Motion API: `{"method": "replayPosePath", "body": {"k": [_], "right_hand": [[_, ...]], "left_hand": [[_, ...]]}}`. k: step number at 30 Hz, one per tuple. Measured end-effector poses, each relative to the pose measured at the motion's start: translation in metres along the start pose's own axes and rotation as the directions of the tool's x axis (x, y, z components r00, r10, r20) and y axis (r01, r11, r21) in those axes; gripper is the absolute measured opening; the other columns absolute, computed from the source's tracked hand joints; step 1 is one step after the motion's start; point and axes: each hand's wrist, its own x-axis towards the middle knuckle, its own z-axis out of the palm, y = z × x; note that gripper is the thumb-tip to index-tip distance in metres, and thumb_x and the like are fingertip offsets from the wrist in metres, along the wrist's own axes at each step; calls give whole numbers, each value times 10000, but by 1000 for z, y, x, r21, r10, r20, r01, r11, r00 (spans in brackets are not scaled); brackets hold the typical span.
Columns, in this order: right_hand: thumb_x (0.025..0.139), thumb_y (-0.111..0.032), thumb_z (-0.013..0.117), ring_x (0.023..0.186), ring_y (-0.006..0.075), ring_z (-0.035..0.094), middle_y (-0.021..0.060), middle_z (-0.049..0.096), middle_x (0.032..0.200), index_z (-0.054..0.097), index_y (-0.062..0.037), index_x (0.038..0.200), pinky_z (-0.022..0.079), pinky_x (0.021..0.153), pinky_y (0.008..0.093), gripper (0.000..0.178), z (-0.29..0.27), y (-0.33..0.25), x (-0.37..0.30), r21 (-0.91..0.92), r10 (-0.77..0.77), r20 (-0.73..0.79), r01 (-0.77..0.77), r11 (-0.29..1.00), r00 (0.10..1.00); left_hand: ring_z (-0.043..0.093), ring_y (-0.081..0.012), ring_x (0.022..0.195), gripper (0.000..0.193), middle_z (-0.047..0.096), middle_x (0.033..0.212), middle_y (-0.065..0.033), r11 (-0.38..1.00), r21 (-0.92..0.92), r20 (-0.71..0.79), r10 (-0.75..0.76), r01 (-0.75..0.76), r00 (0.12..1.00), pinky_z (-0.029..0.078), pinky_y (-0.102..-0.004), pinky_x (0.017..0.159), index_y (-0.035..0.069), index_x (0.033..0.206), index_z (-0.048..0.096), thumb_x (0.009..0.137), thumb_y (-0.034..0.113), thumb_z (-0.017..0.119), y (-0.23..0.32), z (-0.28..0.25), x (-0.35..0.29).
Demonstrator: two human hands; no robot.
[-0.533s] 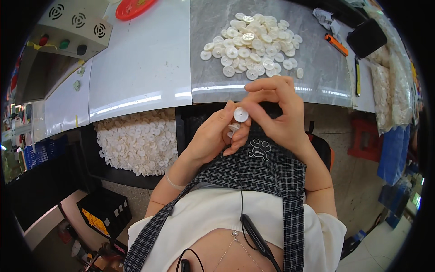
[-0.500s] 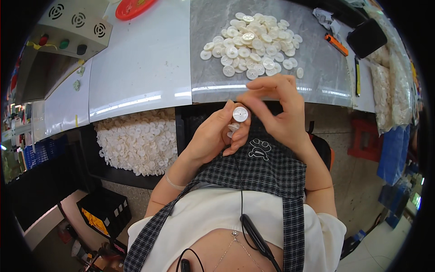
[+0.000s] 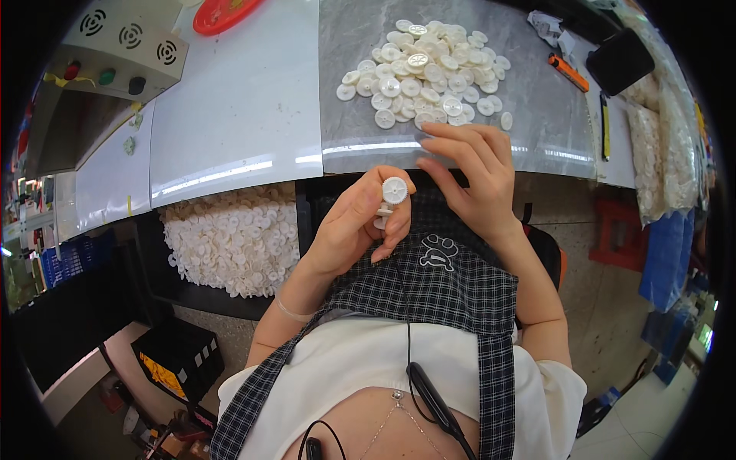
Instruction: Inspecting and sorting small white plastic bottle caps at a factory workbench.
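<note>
My left hand (image 3: 359,222) is closed around small white plastic gears. One round toothed gear (image 3: 395,190) shows its face at the fingertips, and another white piece (image 3: 382,216) sticks out lower down between the fingers. How many pieces lie in the palm is hidden. My right hand (image 3: 477,170) hovers over the table's front edge with its fingers apart and nothing in them. Just beyond its fingertips lies a loose pile of white gears (image 3: 429,80) on the grey mat (image 3: 349,146).
Left of my lap, a black bin (image 3: 222,300) holds a heap of white gears (image 3: 230,241). A grey machine with buttons (image 3: 123,46) and a red dish (image 3: 222,17) stand at the table's left. An orange marker (image 3: 568,73), a yellow-black cutter (image 3: 605,126) and plastic bags (image 3: 659,161) lie right.
My right hand has moved away from the left and spread its fingers near the pile. My left hand has shifted slightly left, turning the gear a little.
</note>
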Motion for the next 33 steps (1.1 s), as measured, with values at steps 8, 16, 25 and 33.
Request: {"method": "replayPosePath", "body": {"k": [8,16,25,33], "right_hand": [[684,-148,816,945,185,620,-15,703,1021,683,-120,966,434,798,320,314,3,-3,-8,26,-102,87,100,995,991],[689,-85,805,891,190,649,-2,711,993,682,-99,873,444,779,302,222,4,0,-10,109,-55,96,44,993,994],[676,-42,821,890,199,662,54,716,973,698,-81,832,491,780,295,202,-9,-18,7,456,-47,85,3,890,995],[781,-53,749,844,251,656,91,675,946,680,-36,961,525,697,322,194,-5,-20,-29,409,80,423,-270,872,902]], "left_hand": [[534,-131,667,326,524,843,-65,993,-115,-97,8,-19,995,410,-209,425,47,1112,455,1012,356,425,4,1,0],[394,-79,566,373,415,731,-17,998,-50,-79,-44,40,996,272,-190,405,96,765,398,1042,345,384,-7,-13,-2],[382,-46,518,401,427,700,17,982,-172,-126,-99,77,987,299,-174,418,31,1231,509,1027,375,476,-13,5,-3],[371,-10,485,431,478,682,46,978,142,-100,168,-153,981,270,-163,409,10,1169,531,926,339,668,-2,-14,-9]]}}
